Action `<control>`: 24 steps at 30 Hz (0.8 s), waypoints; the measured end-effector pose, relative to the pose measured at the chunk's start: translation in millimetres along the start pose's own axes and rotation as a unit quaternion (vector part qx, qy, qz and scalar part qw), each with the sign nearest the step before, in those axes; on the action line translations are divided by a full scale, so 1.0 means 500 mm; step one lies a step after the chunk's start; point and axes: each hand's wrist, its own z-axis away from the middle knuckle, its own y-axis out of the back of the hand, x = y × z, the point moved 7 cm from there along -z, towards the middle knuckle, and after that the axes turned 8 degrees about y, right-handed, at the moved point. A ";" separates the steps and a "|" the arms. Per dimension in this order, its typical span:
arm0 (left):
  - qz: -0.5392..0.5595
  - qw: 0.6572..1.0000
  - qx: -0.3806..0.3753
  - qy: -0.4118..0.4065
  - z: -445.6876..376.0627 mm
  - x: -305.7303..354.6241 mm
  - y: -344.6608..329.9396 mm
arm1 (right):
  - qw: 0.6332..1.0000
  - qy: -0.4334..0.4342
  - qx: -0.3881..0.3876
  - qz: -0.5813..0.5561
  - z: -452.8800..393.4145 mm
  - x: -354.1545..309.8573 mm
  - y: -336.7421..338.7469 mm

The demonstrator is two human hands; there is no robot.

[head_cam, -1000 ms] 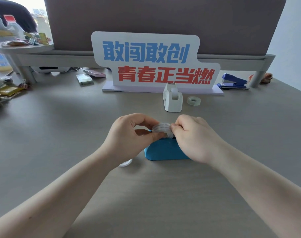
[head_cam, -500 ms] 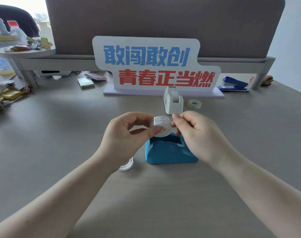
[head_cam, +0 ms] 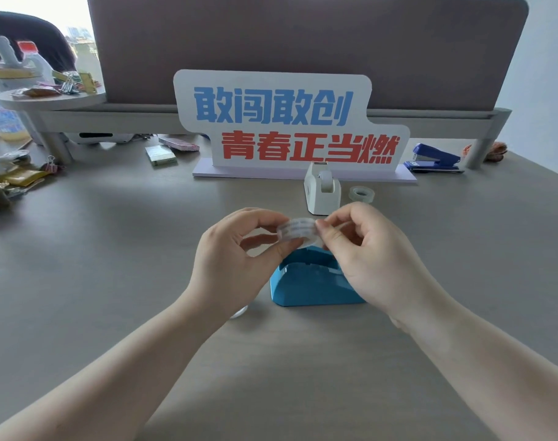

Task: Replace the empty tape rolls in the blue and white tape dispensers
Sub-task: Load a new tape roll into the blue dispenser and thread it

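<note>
A clear tape roll (head_cam: 298,231) is held in the air just above the blue tape dispenser (head_cam: 312,281), which stands on the grey desk with an empty cradle. My left hand (head_cam: 236,259) pinches the roll from the left between thumb and fingers. My right hand (head_cam: 366,249) touches the roll's right edge with its fingertips. Farther back stands the white tape dispenser (head_cam: 321,189), and a second clear tape roll (head_cam: 362,194) lies flat beside it on the right. A small clear ring (head_cam: 239,312) peeks out under my left wrist.
A white sign with blue and red characters (head_cam: 287,125) stands behind the white dispenser. A blue stapler (head_cam: 433,157) lies at the back right. Note pads (head_cam: 161,154) and packets, clips and bottles (head_cam: 13,173) crowd the back left. A grey partition closes the desk's far side.
Both hands have lifted the tape roll up off the blue dispenser, whose cradle now shows. The roll has tilted edge-on toward me.
</note>
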 end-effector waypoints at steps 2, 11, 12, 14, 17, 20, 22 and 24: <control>-0.056 0.996 0.021 -0.072 0.005 0.015 0.003 | 1.000 0.003 -0.007 0.017 0.006 -0.005 -0.004; -0.210 0.946 0.076 -0.236 0.031 0.047 0.001 | 0.996 0.055 0.030 0.057 0.030 -0.015 -0.006; -0.217 0.943 0.074 -0.241 0.032 0.046 0.000 | 0.996 0.057 0.036 0.051 0.032 -0.015 -0.005; -0.227 0.939 0.072 -0.247 0.034 0.045 -0.001 | 0.996 0.057 0.055 0.035 0.034 -0.013 -0.001; -0.230 0.935 0.076 -0.260 0.035 0.047 -0.001 | 0.996 0.047 0.080 0.003 0.034 -0.009 0.004; -0.236 0.929 0.079 -0.272 0.037 0.049 0.000 | 0.995 0.028 0.089 -0.031 0.033 -0.004 0.003; -0.238 0.927 0.080 -0.278 0.038 0.048 0.000 | 0.994 0.001 0.089 -0.065 0.031 0.003 0.002; -0.237 0.928 0.081 -0.275 0.038 0.046 0.001 | 0.990 -0.027 0.090 -0.103 0.029 0.011 0.000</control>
